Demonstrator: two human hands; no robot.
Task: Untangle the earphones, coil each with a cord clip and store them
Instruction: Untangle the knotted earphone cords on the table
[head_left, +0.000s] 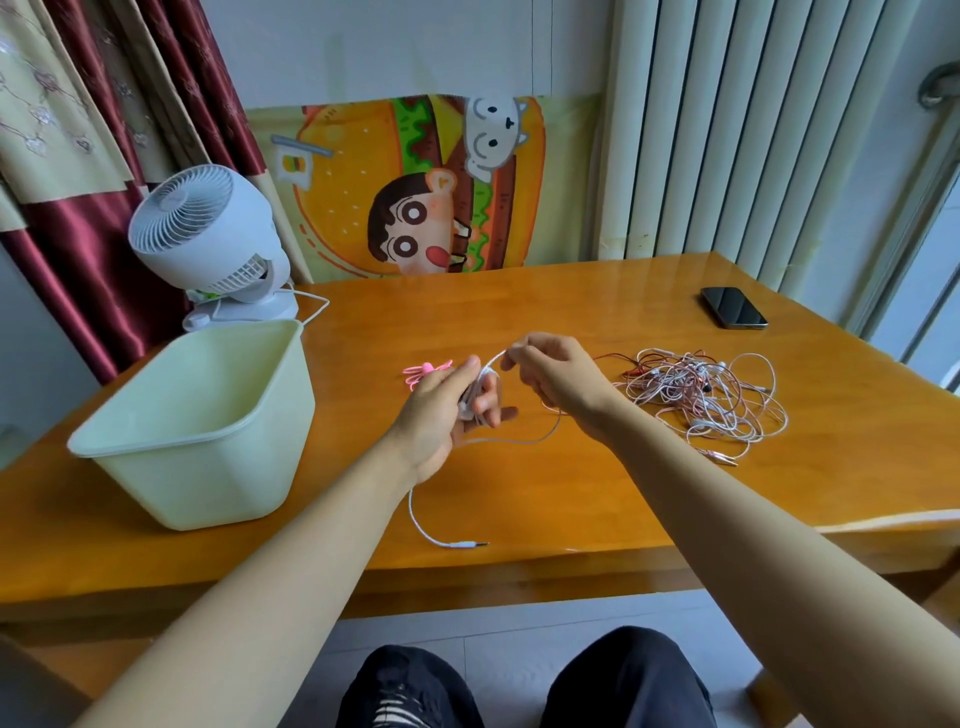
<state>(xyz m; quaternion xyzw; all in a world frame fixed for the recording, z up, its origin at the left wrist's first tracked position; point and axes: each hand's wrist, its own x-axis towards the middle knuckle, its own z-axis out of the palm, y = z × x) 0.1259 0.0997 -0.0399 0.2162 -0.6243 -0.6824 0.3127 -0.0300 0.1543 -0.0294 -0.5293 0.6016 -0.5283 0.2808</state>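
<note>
Gripping a part-wound bundle of white earphone cord (519, 439) in the left hand (441, 410), pinching the free run just above it with the right hand (556, 379), likely to feed the next loop around the fingers. Trailing the plug end (470, 544) across the worktop (571, 493) toward the near edge. Just beyond the left hand, pink cord clips (423, 371), handy for fastening the coil. Right of the hands, a pink-and-white tangle (701, 395), not yet sorted. At left, a pale green tub (208, 478), seemingly for storage.
</note>
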